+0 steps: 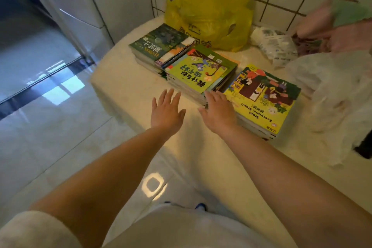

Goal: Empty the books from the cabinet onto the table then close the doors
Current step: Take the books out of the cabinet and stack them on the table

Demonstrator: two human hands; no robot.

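Three stacks of picture books lie on the cream round table point(124, 78): a dark green-covered stack point(159, 43) at the back left, a lime-green stack point(199, 70) in the middle and a yellow "Stop! Everyone, Stop!!" stack point(263, 99) at the right. My left hand point(167, 112) hovers flat over the table just left of the middle stack, fingers straight and spread, holding nothing. My right hand point(218, 112) has straight fingers that touch the near edge of the middle stack, beside the yellow stack. The cabinet is out of view.
A yellow plastic bag point(209, 18) with bottles stands at the back of the table by the tiled wall. White plastic bags point(332, 90) and pink cloth point(342, 32) crowd the right side. A glossy tiled floor point(50, 127) lies to the left, with a glass door point(26, 46) beyond it.
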